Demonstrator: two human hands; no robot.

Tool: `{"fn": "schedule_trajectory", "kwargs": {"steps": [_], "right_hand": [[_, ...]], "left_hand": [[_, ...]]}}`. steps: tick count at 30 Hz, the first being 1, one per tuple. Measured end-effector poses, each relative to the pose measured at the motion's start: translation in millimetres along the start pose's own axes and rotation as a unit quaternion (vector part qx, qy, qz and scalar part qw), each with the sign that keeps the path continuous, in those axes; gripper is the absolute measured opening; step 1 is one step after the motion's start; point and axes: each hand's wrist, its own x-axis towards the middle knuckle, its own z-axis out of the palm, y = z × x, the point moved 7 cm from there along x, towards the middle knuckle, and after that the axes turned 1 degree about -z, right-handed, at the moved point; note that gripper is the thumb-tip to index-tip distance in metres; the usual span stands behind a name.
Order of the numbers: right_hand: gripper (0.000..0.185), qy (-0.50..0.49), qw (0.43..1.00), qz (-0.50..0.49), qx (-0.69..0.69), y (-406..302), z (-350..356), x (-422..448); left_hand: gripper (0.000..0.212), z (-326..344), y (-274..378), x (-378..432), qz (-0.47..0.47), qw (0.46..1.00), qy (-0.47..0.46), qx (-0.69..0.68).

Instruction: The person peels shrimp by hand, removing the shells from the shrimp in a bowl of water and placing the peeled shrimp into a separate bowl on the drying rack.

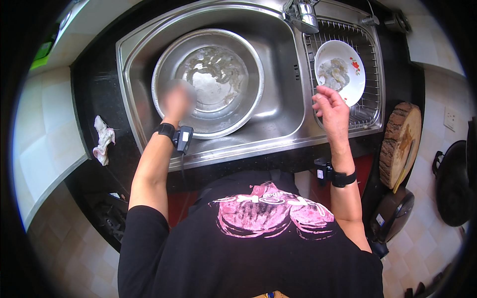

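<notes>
My left hand (178,100) is over the left side of a round stainless steel basin (255,83). It is blurred, so its fingers and anything in them cannot be made out. Water and several greyish pieces that look like shrimp (233,59) lie in the basin. Beside the lower left edge of a white bowl (356,85) with red flower prints is my right hand (329,106), its fingers loosely bent and apart, with nothing visible in them. A small heap of peeled, translucent shrimp (334,72) rests in the bowl.
The basin stands in a steel sink (277,93) under a chrome faucet (305,16). A wire rack (367,111) holds the bowl in the smaller basin. A crumpled cloth (103,140) lies left on the black counter. At right are a round wooden chopping board (404,138) and a black wok (452,186).
</notes>
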Motion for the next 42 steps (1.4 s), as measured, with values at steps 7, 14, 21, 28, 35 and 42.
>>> {"fn": "schedule_trajectory", "kwargs": {"steps": [7,14,21,28,35,42], "right_hand": [[0.027,-0.058,0.998,0.017,0.023,4.3,27.3,-11.0],[0.027,-0.091,0.995,0.033,0.025,2.8,44.0,-16.9],[0.026,-0.109,0.993,0.040,0.011,-0.1,54.7,-17.8],[0.026,-0.136,0.990,0.041,-0.008,2.1,67.7,-19.3],[0.027,-0.217,0.970,0.100,0.038,21.4,105.0,-25.0],[0.038,-0.314,0.922,0.209,0.091,36.6,168.9,-39.0]], "left_hand": [[0.018,-19.9,42.7,1.8,-0.035,0.994,-0.086,0.053],[0.021,-36.5,70.5,3.0,-0.059,0.983,-0.172,0.037],[0.020,1.9,136.8,8.2,0.067,0.995,-0.061,0.033],[0.016,12.5,158.9,2.0,0.041,0.970,-0.236,-0.033],[0.017,-23.2,124.2,0.3,0.031,0.955,-0.128,-0.266],[0.014,-120.6,168.8,-28.5,0.036,0.921,-0.013,-0.388]]}}
